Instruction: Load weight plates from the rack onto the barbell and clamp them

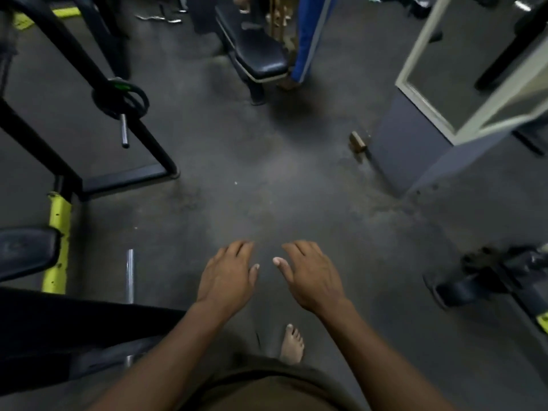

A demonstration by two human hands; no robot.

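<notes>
Both hands hold nothing. The left hand (226, 272) and right hand (311, 272) hang loose over the floor (267, 188), fingers spread, close to each other but not touching.

One plate (120, 97) sits on a peg of the black rack (74, 54), far up on the left. A bar end (130, 274) shows low on the left, near a yellow post (57, 241). No clamp in view, so can't tell where it is.

What could go wrong: a bare foot (292, 344) is out front w/ no shoe. If the plate slips from the hands, it could land on toes. The room is dim & blurry, so a bad grab is easy. Another person's leg (305, 40) is near the bench (255, 51), could get bumped.
</notes>
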